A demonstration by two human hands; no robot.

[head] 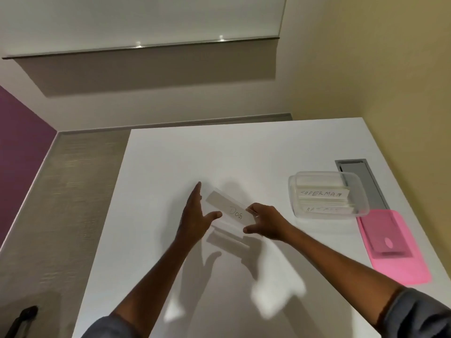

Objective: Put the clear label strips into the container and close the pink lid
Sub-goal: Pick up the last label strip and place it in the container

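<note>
A clear label strip marked "DOG" is lifted above the white table, pinched at its near end by my right hand. My left hand hovers beside the strip's far end, fingers spread and holding nothing. The strip's shadow falls on the table just below. At the right stands the clear container, open, with several label strips lying inside; "SUPERMAN" reads on the top one. The pink lid lies flat on the table just in front of the container, near the right edge.
A grey cable hatch is set in the table behind the container, by the yellow wall. Grey carpet lies to the left of the table. A dark object shows at the bottom left corner.
</note>
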